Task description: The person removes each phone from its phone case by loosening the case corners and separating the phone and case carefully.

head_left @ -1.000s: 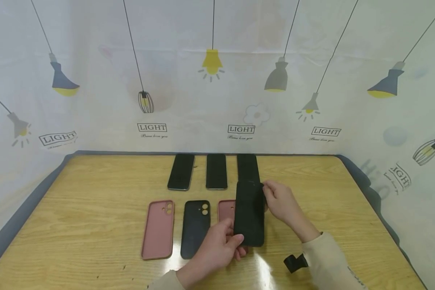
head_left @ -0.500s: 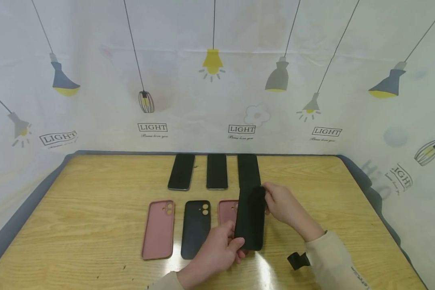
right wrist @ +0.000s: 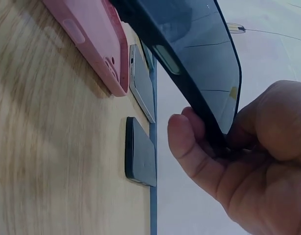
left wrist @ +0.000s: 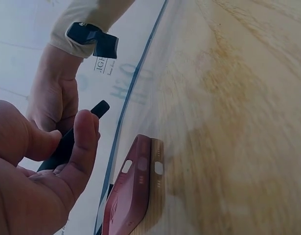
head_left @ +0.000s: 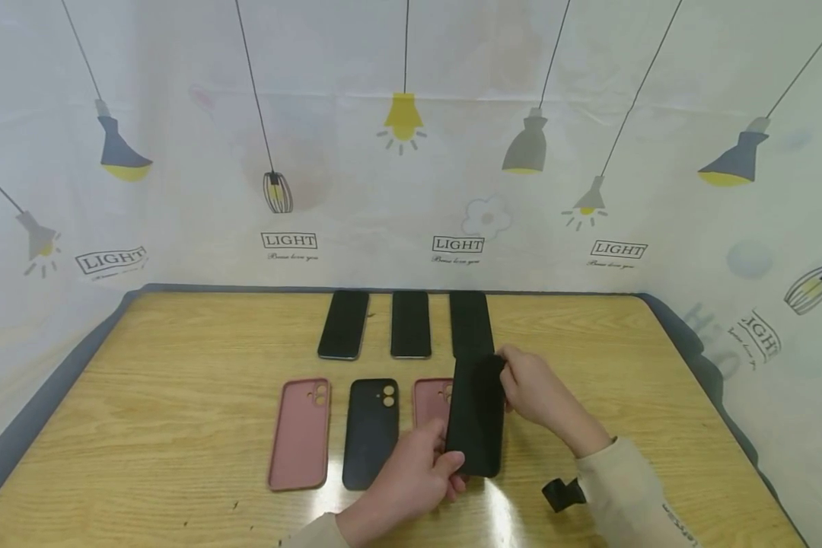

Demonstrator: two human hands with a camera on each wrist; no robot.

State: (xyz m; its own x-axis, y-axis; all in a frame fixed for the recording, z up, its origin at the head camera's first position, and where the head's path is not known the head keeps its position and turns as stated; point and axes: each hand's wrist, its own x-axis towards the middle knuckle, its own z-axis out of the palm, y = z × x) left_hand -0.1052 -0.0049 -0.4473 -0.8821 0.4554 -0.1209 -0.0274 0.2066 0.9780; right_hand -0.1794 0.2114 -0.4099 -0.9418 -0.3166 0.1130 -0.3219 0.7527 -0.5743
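Observation:
A phone in a black case [head_left: 478, 418] is held above the table by both hands in the head view. The left hand [head_left: 416, 472] grips its lower left corner, thumb on the front. At the upper right edge, the right hand [head_left: 536, 387] pinches it. In the right wrist view the glossy screen [right wrist: 209, 54] sits inside the case, whose side has an oblong cutout. Partly hidden behind the held phone lies a pink phone case [head_left: 430, 399]. Left of it are a black phone case [head_left: 371, 434] and another pink phone case [head_left: 299, 434], insides up.
Along the table's back edge lie a silver-edged phone [head_left: 343, 324], a second phone [head_left: 410, 324] and a black phone [head_left: 470, 321]. A black device [head_left: 563, 495] shows at the right sleeve. A lamp-printed curtain [head_left: 356, 167] surrounds the wooden table [head_left: 157, 426].
The held phone has tilted and shifted slightly down and right in the head view, with both hands keeping their hold. The things on the table stay where they were.

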